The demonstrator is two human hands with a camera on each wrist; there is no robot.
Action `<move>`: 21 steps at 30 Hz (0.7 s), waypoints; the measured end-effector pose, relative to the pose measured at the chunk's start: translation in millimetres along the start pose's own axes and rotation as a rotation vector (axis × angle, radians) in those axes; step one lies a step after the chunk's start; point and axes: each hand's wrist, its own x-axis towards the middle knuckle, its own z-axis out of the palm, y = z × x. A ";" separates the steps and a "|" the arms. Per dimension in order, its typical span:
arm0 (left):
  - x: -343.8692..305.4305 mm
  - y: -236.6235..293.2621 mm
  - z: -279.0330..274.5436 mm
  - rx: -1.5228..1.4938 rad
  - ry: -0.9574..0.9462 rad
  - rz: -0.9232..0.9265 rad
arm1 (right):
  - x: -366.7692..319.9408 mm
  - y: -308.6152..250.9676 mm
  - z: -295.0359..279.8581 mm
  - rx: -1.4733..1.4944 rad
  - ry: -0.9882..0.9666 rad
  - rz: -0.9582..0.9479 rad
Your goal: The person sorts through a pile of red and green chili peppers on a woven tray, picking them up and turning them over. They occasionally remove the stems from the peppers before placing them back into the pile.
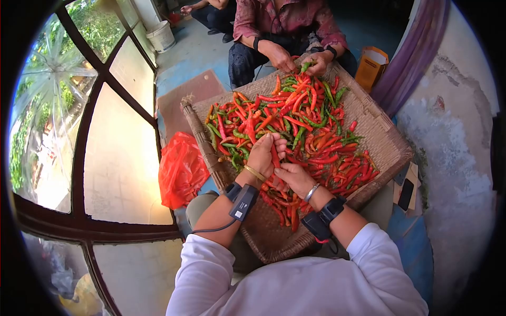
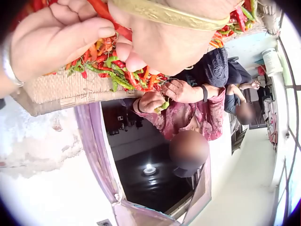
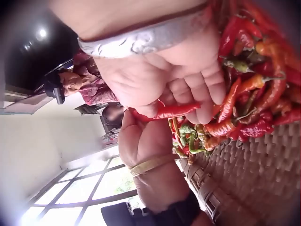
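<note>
Over the near part of the pepper pile, one red chili pepper point(image 1: 275, 157) spans both hands. My left hand point(image 1: 262, 156), with a gold bangle at its wrist, pinches one end of it. The other end lies between the thumb and fingers of my right hand point(image 1: 296, 179), which wears a silver bangle. In the right wrist view the pepper point(image 3: 176, 111) crosses the right fingers, its tip free. Beneath and beyond the hands, red, orange and green chili peppers point(image 1: 332, 152) are heaped on a woven tray point(image 1: 377, 131).
Across the tray, another person's hands point(image 1: 316, 62) handle a green pepper. A red plastic bag point(image 1: 183, 169) lies left of the tray, by the windows. An open orange box point(image 1: 371, 68) stands at far right. A phone point(image 1: 406, 194) lies beside the tray's right edge.
</note>
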 end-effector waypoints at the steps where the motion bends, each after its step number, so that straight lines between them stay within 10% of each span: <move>1: 0.4 -0.3 1.5 0.028 0.026 -0.004 | -0.5 1.0 -1.6 -0.001 0.000 0.002; 9: 12.0 9.7 -1.0 0.224 0.289 0.095 | -2.3 -5.0 -30.9 -0.088 0.040 0.104; 19: 7.4 -7.3 -1.8 0.593 -0.016 -0.115 | 14.3 -25.5 -52.0 0.240 0.402 -0.295; 21: 5.5 -8.5 -0.7 1.427 -0.372 0.212 | 23.1 -12.7 -59.6 0.174 0.468 -0.263</move>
